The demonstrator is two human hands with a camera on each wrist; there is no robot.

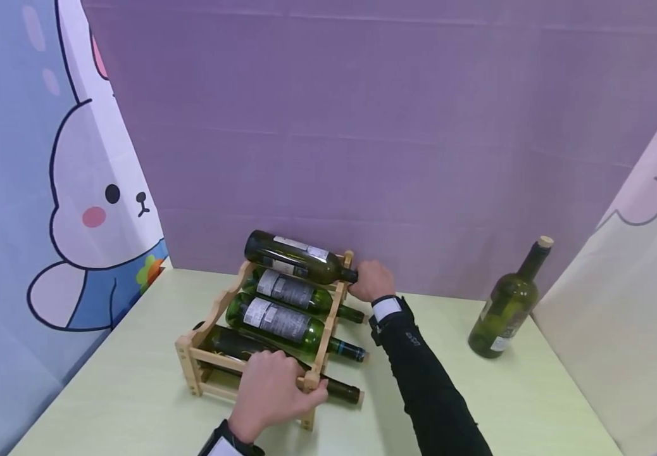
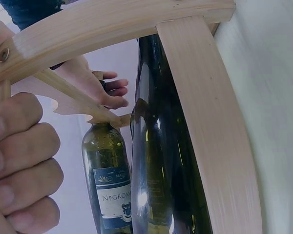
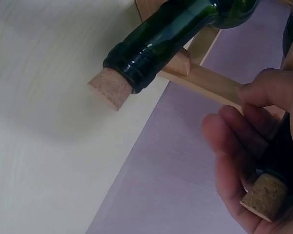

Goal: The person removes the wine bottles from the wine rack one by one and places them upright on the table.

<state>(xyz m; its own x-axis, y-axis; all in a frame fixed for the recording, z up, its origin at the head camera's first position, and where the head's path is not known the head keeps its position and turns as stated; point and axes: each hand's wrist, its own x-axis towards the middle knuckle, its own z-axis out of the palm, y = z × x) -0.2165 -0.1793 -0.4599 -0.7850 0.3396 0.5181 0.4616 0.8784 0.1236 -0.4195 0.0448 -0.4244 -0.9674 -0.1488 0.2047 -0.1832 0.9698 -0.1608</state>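
A small wooden wine rack [image 1: 214, 310] holds several corked wine bottles lying on their sides, necks to the right. My left hand [image 1: 274, 386] grips the rack's near right corner; in the left wrist view its curled fingers [image 2: 29, 131] wrap the wood. At the far end, my right hand [image 1: 372, 280] curls round the neck of the dark top wine bottle [image 1: 300, 256]. The right wrist view shows that bottle's cork [image 3: 266, 197] within the fingers, the thumb near a rack rail [image 3: 210, 85]. Another green bottle neck [image 3: 156, 44] with a cork sticks out beside it.
A green wine bottle [image 1: 505, 310] with a cork stands upright on the pale table [image 1: 437, 392], right of the rack. Behind is a purple backdrop [image 1: 397, 139]; a cartoon-printed cloth [image 1: 15, 209] hangs at the left and a pale one [image 1: 636, 297] at the right.
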